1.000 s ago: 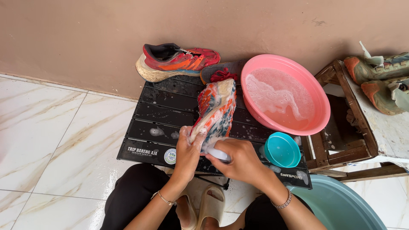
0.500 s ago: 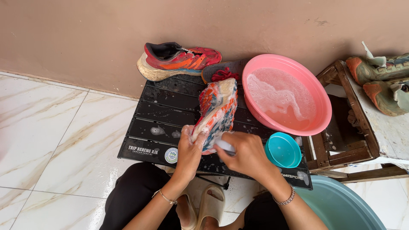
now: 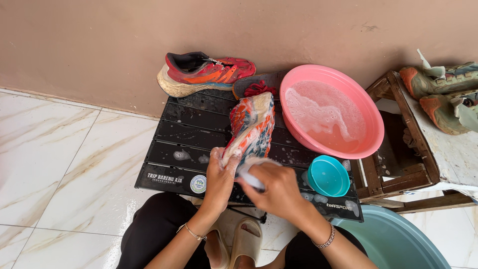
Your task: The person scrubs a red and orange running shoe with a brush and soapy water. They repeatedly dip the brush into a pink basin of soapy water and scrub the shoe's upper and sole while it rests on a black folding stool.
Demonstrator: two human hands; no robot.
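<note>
Left hand (image 3: 219, 172) closed around heel end of soapy shoe (image 3: 251, 127), fingers wrapped tight. Right hand (image 3: 276, 187) clamped on white brush (image 3: 247, 178), pressed against shoe's heel. Shoe lying sole-up on black slatted worktop (image 3: 184, 134), just beside pink basin (image 3: 331, 112) of sudsy water; teal bowl (image 3: 327, 175) near right hand.
</note>
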